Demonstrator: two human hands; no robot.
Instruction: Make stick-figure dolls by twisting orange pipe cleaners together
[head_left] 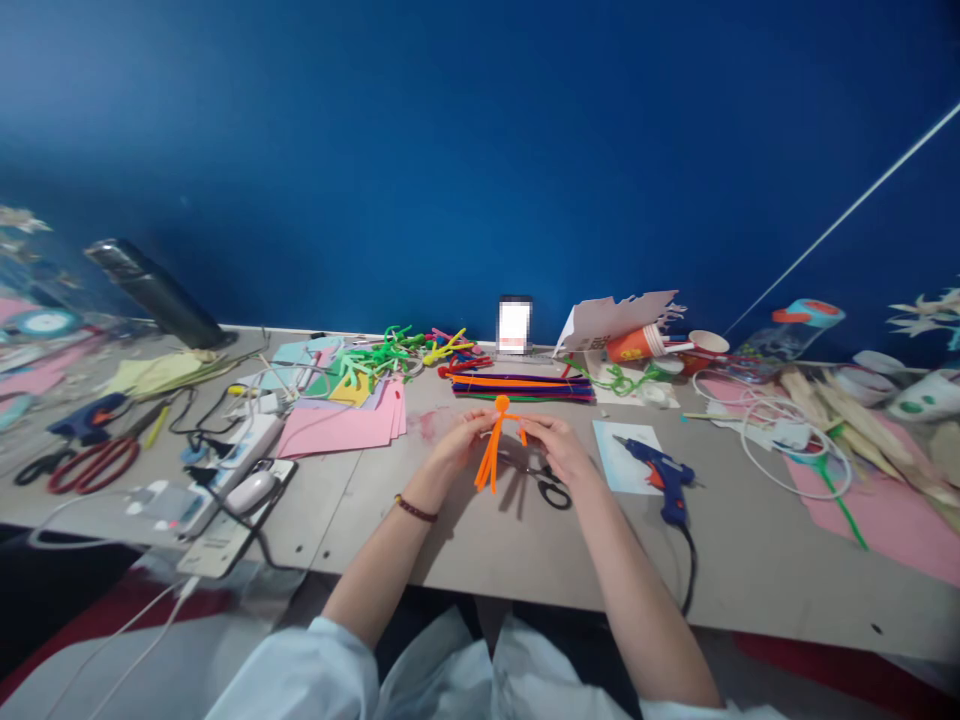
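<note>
An orange pipe-cleaner figure [491,455] with a round head and long dangling strands is held up above the table between my two hands. My left hand [463,437] pinches it at its left side, near the upper body. On the other side my right hand [551,442] has its fingers closed on the figure's arm, whose end bends down. Black-handled scissors [553,490] lie beneath on the tabletop, partly covered by my right hand. Just behind the figure rests a bundle of coloured pipe cleaners [525,386].
A blue glue gun [667,475] lies right on a pale sheet, its cord hanging over the edge. Pink paper [337,428] and green pipe-cleaner pieces [382,352] are left. A power strip [232,470], red-handled scissors [94,465], a phone [514,325] and paper cups [634,345] surround the workspace.
</note>
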